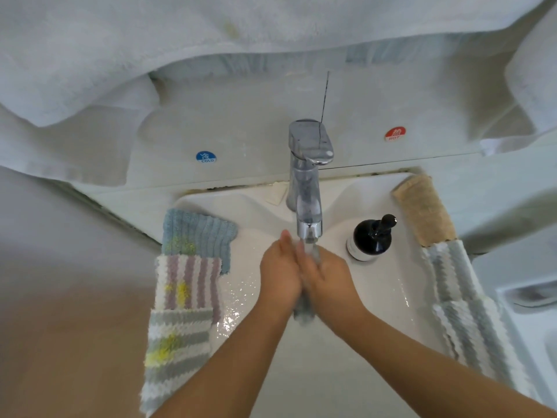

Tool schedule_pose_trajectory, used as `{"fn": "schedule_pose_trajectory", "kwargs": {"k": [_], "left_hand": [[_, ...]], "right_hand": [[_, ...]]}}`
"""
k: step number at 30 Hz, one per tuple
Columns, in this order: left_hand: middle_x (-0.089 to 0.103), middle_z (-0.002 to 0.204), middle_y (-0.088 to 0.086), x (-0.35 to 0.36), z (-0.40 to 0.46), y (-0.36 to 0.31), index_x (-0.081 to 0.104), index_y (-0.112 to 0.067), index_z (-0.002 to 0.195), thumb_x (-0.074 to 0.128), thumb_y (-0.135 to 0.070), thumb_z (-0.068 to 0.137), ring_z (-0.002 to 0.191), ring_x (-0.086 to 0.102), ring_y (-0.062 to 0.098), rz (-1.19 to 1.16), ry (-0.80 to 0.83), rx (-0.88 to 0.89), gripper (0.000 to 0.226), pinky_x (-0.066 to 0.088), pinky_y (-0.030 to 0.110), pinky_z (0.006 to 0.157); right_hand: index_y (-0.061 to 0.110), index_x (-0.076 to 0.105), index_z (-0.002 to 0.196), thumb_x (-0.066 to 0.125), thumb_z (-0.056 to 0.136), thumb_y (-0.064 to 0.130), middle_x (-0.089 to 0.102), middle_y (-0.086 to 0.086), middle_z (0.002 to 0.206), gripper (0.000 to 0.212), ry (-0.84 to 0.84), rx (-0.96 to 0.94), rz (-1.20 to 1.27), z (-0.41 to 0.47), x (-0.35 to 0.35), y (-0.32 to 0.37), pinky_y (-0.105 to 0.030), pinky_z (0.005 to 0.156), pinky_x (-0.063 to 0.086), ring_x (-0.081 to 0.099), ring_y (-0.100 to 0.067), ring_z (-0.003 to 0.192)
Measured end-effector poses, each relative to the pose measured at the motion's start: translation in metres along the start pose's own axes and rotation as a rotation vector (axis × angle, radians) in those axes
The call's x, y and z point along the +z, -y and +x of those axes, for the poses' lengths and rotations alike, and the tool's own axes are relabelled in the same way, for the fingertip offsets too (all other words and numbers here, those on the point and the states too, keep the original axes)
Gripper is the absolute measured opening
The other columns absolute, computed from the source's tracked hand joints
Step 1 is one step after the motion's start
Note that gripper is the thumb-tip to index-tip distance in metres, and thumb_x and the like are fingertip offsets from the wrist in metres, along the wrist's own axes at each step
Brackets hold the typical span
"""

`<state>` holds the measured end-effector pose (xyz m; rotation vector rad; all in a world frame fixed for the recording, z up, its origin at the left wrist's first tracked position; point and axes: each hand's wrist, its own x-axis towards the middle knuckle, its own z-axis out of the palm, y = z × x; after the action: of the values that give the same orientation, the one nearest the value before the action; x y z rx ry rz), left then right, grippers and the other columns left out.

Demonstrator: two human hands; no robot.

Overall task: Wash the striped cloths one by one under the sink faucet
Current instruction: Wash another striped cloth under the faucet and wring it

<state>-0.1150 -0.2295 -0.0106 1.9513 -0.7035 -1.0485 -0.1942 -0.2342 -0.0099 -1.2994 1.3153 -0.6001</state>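
Note:
Under the chrome faucet [307, 188], my left hand [280, 270] and my right hand [328, 279] press together around a bunched grey wet cloth [303, 312], whose end hangs out below my palms. Water runs from the spout onto my fingers. On the sink's left rim lie a blue ribbed cloth [199, 233], a purple-and-white striped cloth [188, 282] and a grey-and-white striped cloth [176, 354], the last two with yellow stains. Along the right rim lie a beige cloth [423, 209] and grey-and-white striped cloths [461, 300].
A black pump bottle [372, 236] stands on the white sink [379, 285] just right of my hands. Blue COLD [206, 156] and red HOT [394, 134] stickers mark the ledge behind. White towels [120, 55] hang across the top.

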Motion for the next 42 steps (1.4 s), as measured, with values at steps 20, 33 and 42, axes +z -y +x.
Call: {"fn": "schedule_pose_trajectory", "kwargs": {"k": [20,33,42], "left_hand": [[0.064,0.071,0.005,-0.002,-0.003,0.001,0.058,-0.014,0.073,0.027,-0.041,0.105,0.070,0.064,0.017,-0.109,-0.054,-0.031,0.053,0.050,0.030,0.065],[0.070,0.098,0.022,-0.022,0.008,0.001,0.064,0.002,0.104,0.037,-0.047,0.102,0.094,0.069,0.036,-0.149,0.163,-0.080,0.056,0.054,0.047,0.089],[0.071,0.099,0.018,-0.061,0.017,0.004,0.069,-0.003,0.107,0.066,0.009,0.076,0.086,0.069,0.027,-0.289,0.635,-0.142,0.034,0.058,0.032,0.077]], "right_hand": [[0.025,0.053,0.070,0.043,0.098,0.046,0.062,0.004,0.066,0.036,0.023,-0.029,-0.092,-0.005,-0.001,0.002,-0.023,0.062,0.050,0.065,-0.014,0.067],[0.009,0.066,0.090,0.046,0.100,0.038,0.071,-0.007,0.080,0.037,0.070,0.104,0.146,-0.019,-0.014,-0.037,-0.020,0.064,0.052,0.067,-0.015,0.075],[0.018,0.065,0.092,0.053,0.098,0.027,0.066,0.011,0.075,0.016,0.126,0.029,0.118,0.001,-0.036,-0.020,-0.013,0.065,0.045,0.060,-0.004,0.072]]}}
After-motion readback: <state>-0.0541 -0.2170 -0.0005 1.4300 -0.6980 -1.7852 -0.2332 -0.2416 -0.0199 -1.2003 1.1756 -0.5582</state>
